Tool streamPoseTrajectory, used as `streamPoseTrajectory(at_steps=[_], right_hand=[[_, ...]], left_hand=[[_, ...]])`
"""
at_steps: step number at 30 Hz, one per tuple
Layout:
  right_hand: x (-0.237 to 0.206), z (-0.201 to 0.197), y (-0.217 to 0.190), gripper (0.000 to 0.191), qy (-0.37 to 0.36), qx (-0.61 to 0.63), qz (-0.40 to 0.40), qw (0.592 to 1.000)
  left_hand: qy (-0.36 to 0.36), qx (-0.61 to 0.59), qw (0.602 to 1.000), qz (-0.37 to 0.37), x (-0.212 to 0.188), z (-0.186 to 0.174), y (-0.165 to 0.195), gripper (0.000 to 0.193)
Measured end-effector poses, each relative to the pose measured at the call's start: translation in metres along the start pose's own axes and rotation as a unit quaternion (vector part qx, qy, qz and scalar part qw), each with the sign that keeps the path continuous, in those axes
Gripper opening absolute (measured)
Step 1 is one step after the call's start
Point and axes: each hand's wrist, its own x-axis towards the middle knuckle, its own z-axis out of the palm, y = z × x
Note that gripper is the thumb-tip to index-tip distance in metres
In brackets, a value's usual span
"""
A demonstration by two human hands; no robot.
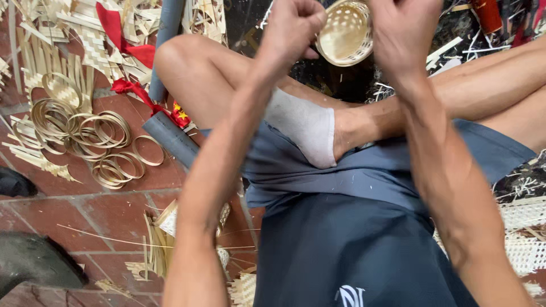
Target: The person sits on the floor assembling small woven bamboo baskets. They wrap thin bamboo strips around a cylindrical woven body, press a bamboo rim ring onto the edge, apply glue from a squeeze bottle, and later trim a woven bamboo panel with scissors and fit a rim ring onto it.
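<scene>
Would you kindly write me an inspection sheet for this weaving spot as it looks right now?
Surface: red tiled floor, strewn with bamboo offcuts.
Job's things: small woven bamboo basket between both hands, its open side facing the camera.
Clutter: coiled bamboo rings; woven strips; red ribbon by a grey tube; pale woven mats.
Grip: left hand fisted at the basket's rim; right hand at its other side, fingers hidden.
Cables: nothing seen.
Surroundings: person sits cross-legged, grey sock.
</scene>
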Motion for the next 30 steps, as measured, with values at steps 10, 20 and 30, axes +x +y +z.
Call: streamPoseTrajectory(at_steps=[10,20,30], right_hand=[[-0.023,0.037,-0.013,0.013,0.118,0.286,0.287,0.907],[-0.031,0.041,-0.017,0.009,0.190,0.294,0.299,0.888],[-0.035,0.039,0.011,0.013,0.184,0.325,0.257,0.891]], left_hand=[[0.005,-0.234,0.968,-0.095,-0.049,0.055,-0.013,0.014],[0.001,-0.271,0.957,-0.099,-0.048,0.064,-0.022,0.013],[0.004,-0.344,0.929,-0.140,-0.065,0.064,-0.030,0.015]])
